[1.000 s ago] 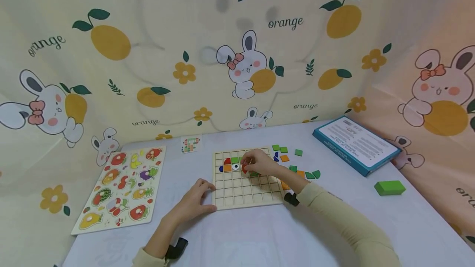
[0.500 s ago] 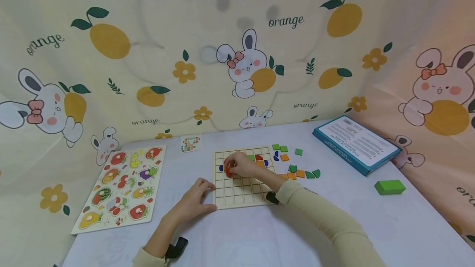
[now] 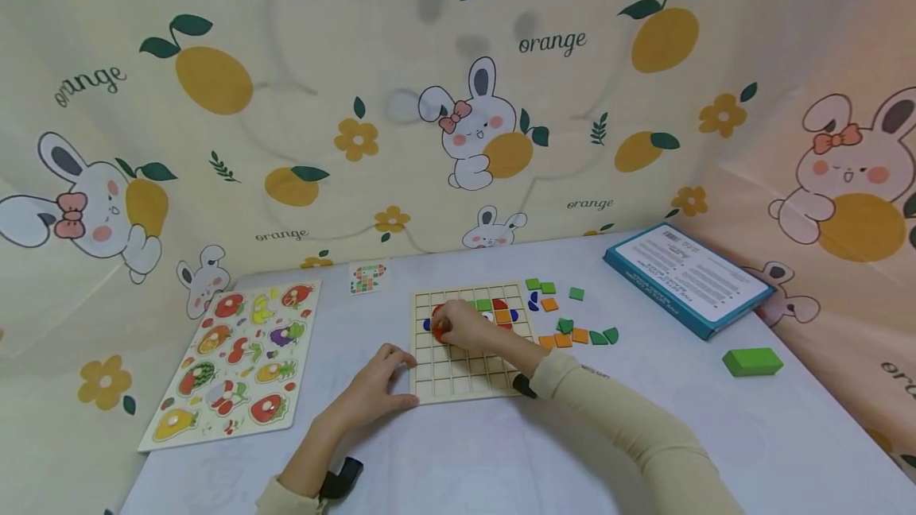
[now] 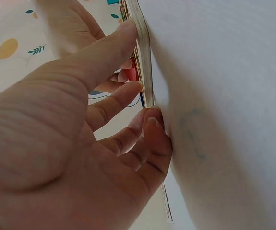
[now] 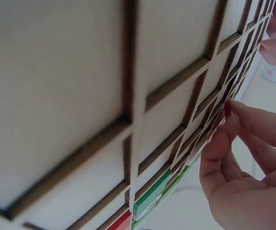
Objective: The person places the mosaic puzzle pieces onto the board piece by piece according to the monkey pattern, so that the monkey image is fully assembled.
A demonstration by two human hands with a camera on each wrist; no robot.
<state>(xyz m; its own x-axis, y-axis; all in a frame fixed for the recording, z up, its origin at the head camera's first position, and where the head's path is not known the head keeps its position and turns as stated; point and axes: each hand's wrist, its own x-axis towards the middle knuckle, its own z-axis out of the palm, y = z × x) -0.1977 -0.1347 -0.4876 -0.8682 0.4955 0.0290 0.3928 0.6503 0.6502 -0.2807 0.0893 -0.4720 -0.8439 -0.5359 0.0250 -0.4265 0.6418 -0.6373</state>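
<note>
A wooden grid board (image 3: 468,378) lies on the table, with coloured pieces set in its upper rows. My right hand (image 3: 465,326) is over the left part of the board and pinches a small red piece (image 5: 228,108) between thumb and finger. The right wrist view shows that piece at the board's surface; its exact shape is hidden. Along the board's left edge my left hand (image 3: 379,384) rests with spread fingers, thumb and fingertips touching the rim in the left wrist view. Green (image 3: 484,305), orange (image 3: 502,315) and red pieces sit in cells beyond my right hand.
Loose green, orange (image 3: 563,340) and blue (image 3: 533,301) pieces lie right of the board. A small pattern card (image 3: 368,278) is behind it. A fruit puzzle board (image 3: 236,364) lies left; a blue-edged box (image 3: 687,276) and green block (image 3: 751,362) lie right.
My right hand has moved left across the board with the red piece, then stayed nearly in place over the left columns. The left hand has kept its place at the edge.
</note>
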